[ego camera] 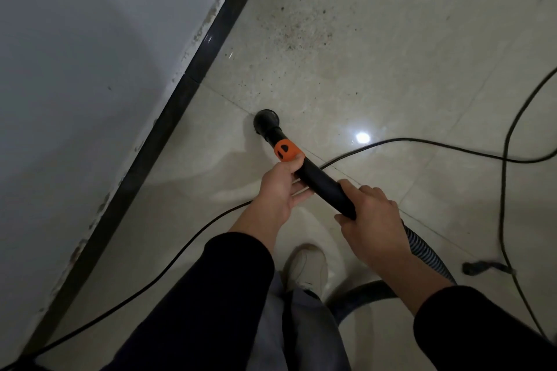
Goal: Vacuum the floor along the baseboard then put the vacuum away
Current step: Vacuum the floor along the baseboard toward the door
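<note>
A black vacuum wand (322,182) with an orange collar (286,151) points down to the tiled floor, its round nozzle (266,120) touching a tile joint a short way right of the dark baseboard (193,69). My left hand (280,187) holds the wand just behind the orange collar, thumb over the top and fingers underneath. My right hand (370,217) grips the wand's rear end, where the ribbed hose (428,253) begins. A patch of dark dirt specks (301,27) lies on the floor beyond the nozzle.
A black power cord (437,144) snakes across the tiles from the right, under the wand and back toward the lower left corner. A white wall (90,69) rises left of the baseboard. My white shoe (307,268) stands below the hands. A dark scrap (482,268) lies at right.
</note>
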Tool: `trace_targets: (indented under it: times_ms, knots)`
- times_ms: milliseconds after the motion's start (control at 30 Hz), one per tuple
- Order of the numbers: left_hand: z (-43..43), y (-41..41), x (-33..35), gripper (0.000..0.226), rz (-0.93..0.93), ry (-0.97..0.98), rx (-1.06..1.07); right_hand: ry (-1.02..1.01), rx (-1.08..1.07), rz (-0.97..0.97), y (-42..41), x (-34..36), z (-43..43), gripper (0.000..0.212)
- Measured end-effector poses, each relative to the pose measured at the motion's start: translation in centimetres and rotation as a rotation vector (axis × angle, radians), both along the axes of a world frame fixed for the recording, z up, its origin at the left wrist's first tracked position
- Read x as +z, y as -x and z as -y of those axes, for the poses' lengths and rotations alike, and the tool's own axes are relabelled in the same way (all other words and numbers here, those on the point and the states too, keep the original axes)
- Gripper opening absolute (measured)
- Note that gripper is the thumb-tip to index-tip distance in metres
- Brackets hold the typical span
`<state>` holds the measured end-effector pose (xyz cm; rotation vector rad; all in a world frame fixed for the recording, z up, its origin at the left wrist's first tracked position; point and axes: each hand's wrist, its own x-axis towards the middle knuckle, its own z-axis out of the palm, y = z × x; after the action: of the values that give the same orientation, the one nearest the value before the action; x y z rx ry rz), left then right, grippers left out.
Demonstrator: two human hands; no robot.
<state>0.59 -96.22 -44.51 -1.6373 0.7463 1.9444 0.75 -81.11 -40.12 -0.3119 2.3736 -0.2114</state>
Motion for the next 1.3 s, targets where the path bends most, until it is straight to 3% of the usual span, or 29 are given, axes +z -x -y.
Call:
trace_targets:
  times_ms: [133, 467, 833, 1300]
  knots:
    - [-0.2, -0.4, 0.4, 0.024, 0.01, -0.004, -0.001, -0.001, -0.001, 0.004, -0.6, 0.2, -0.2, 0.049]
    - [2.1, -3.9, 0.4, 0.037, 0.042, 0.02, 0.076, 0.039, 0.101, 0.065, -1.6, 0.2, 2.0, 0.052]
    - [4.0, -8.7, 0.6, 0.023, 0.06, 0.076, 0.149, 0.031, 0.313, 0.174, -3.1, -0.3, 4.5, 0.057]
    - [9.8, -8.0, -1.1, 0.026, 0.046, 0.194, 0.134, 0.101, 0.316, 0.092, -2.6, -2.2, 10.1, 0.056]
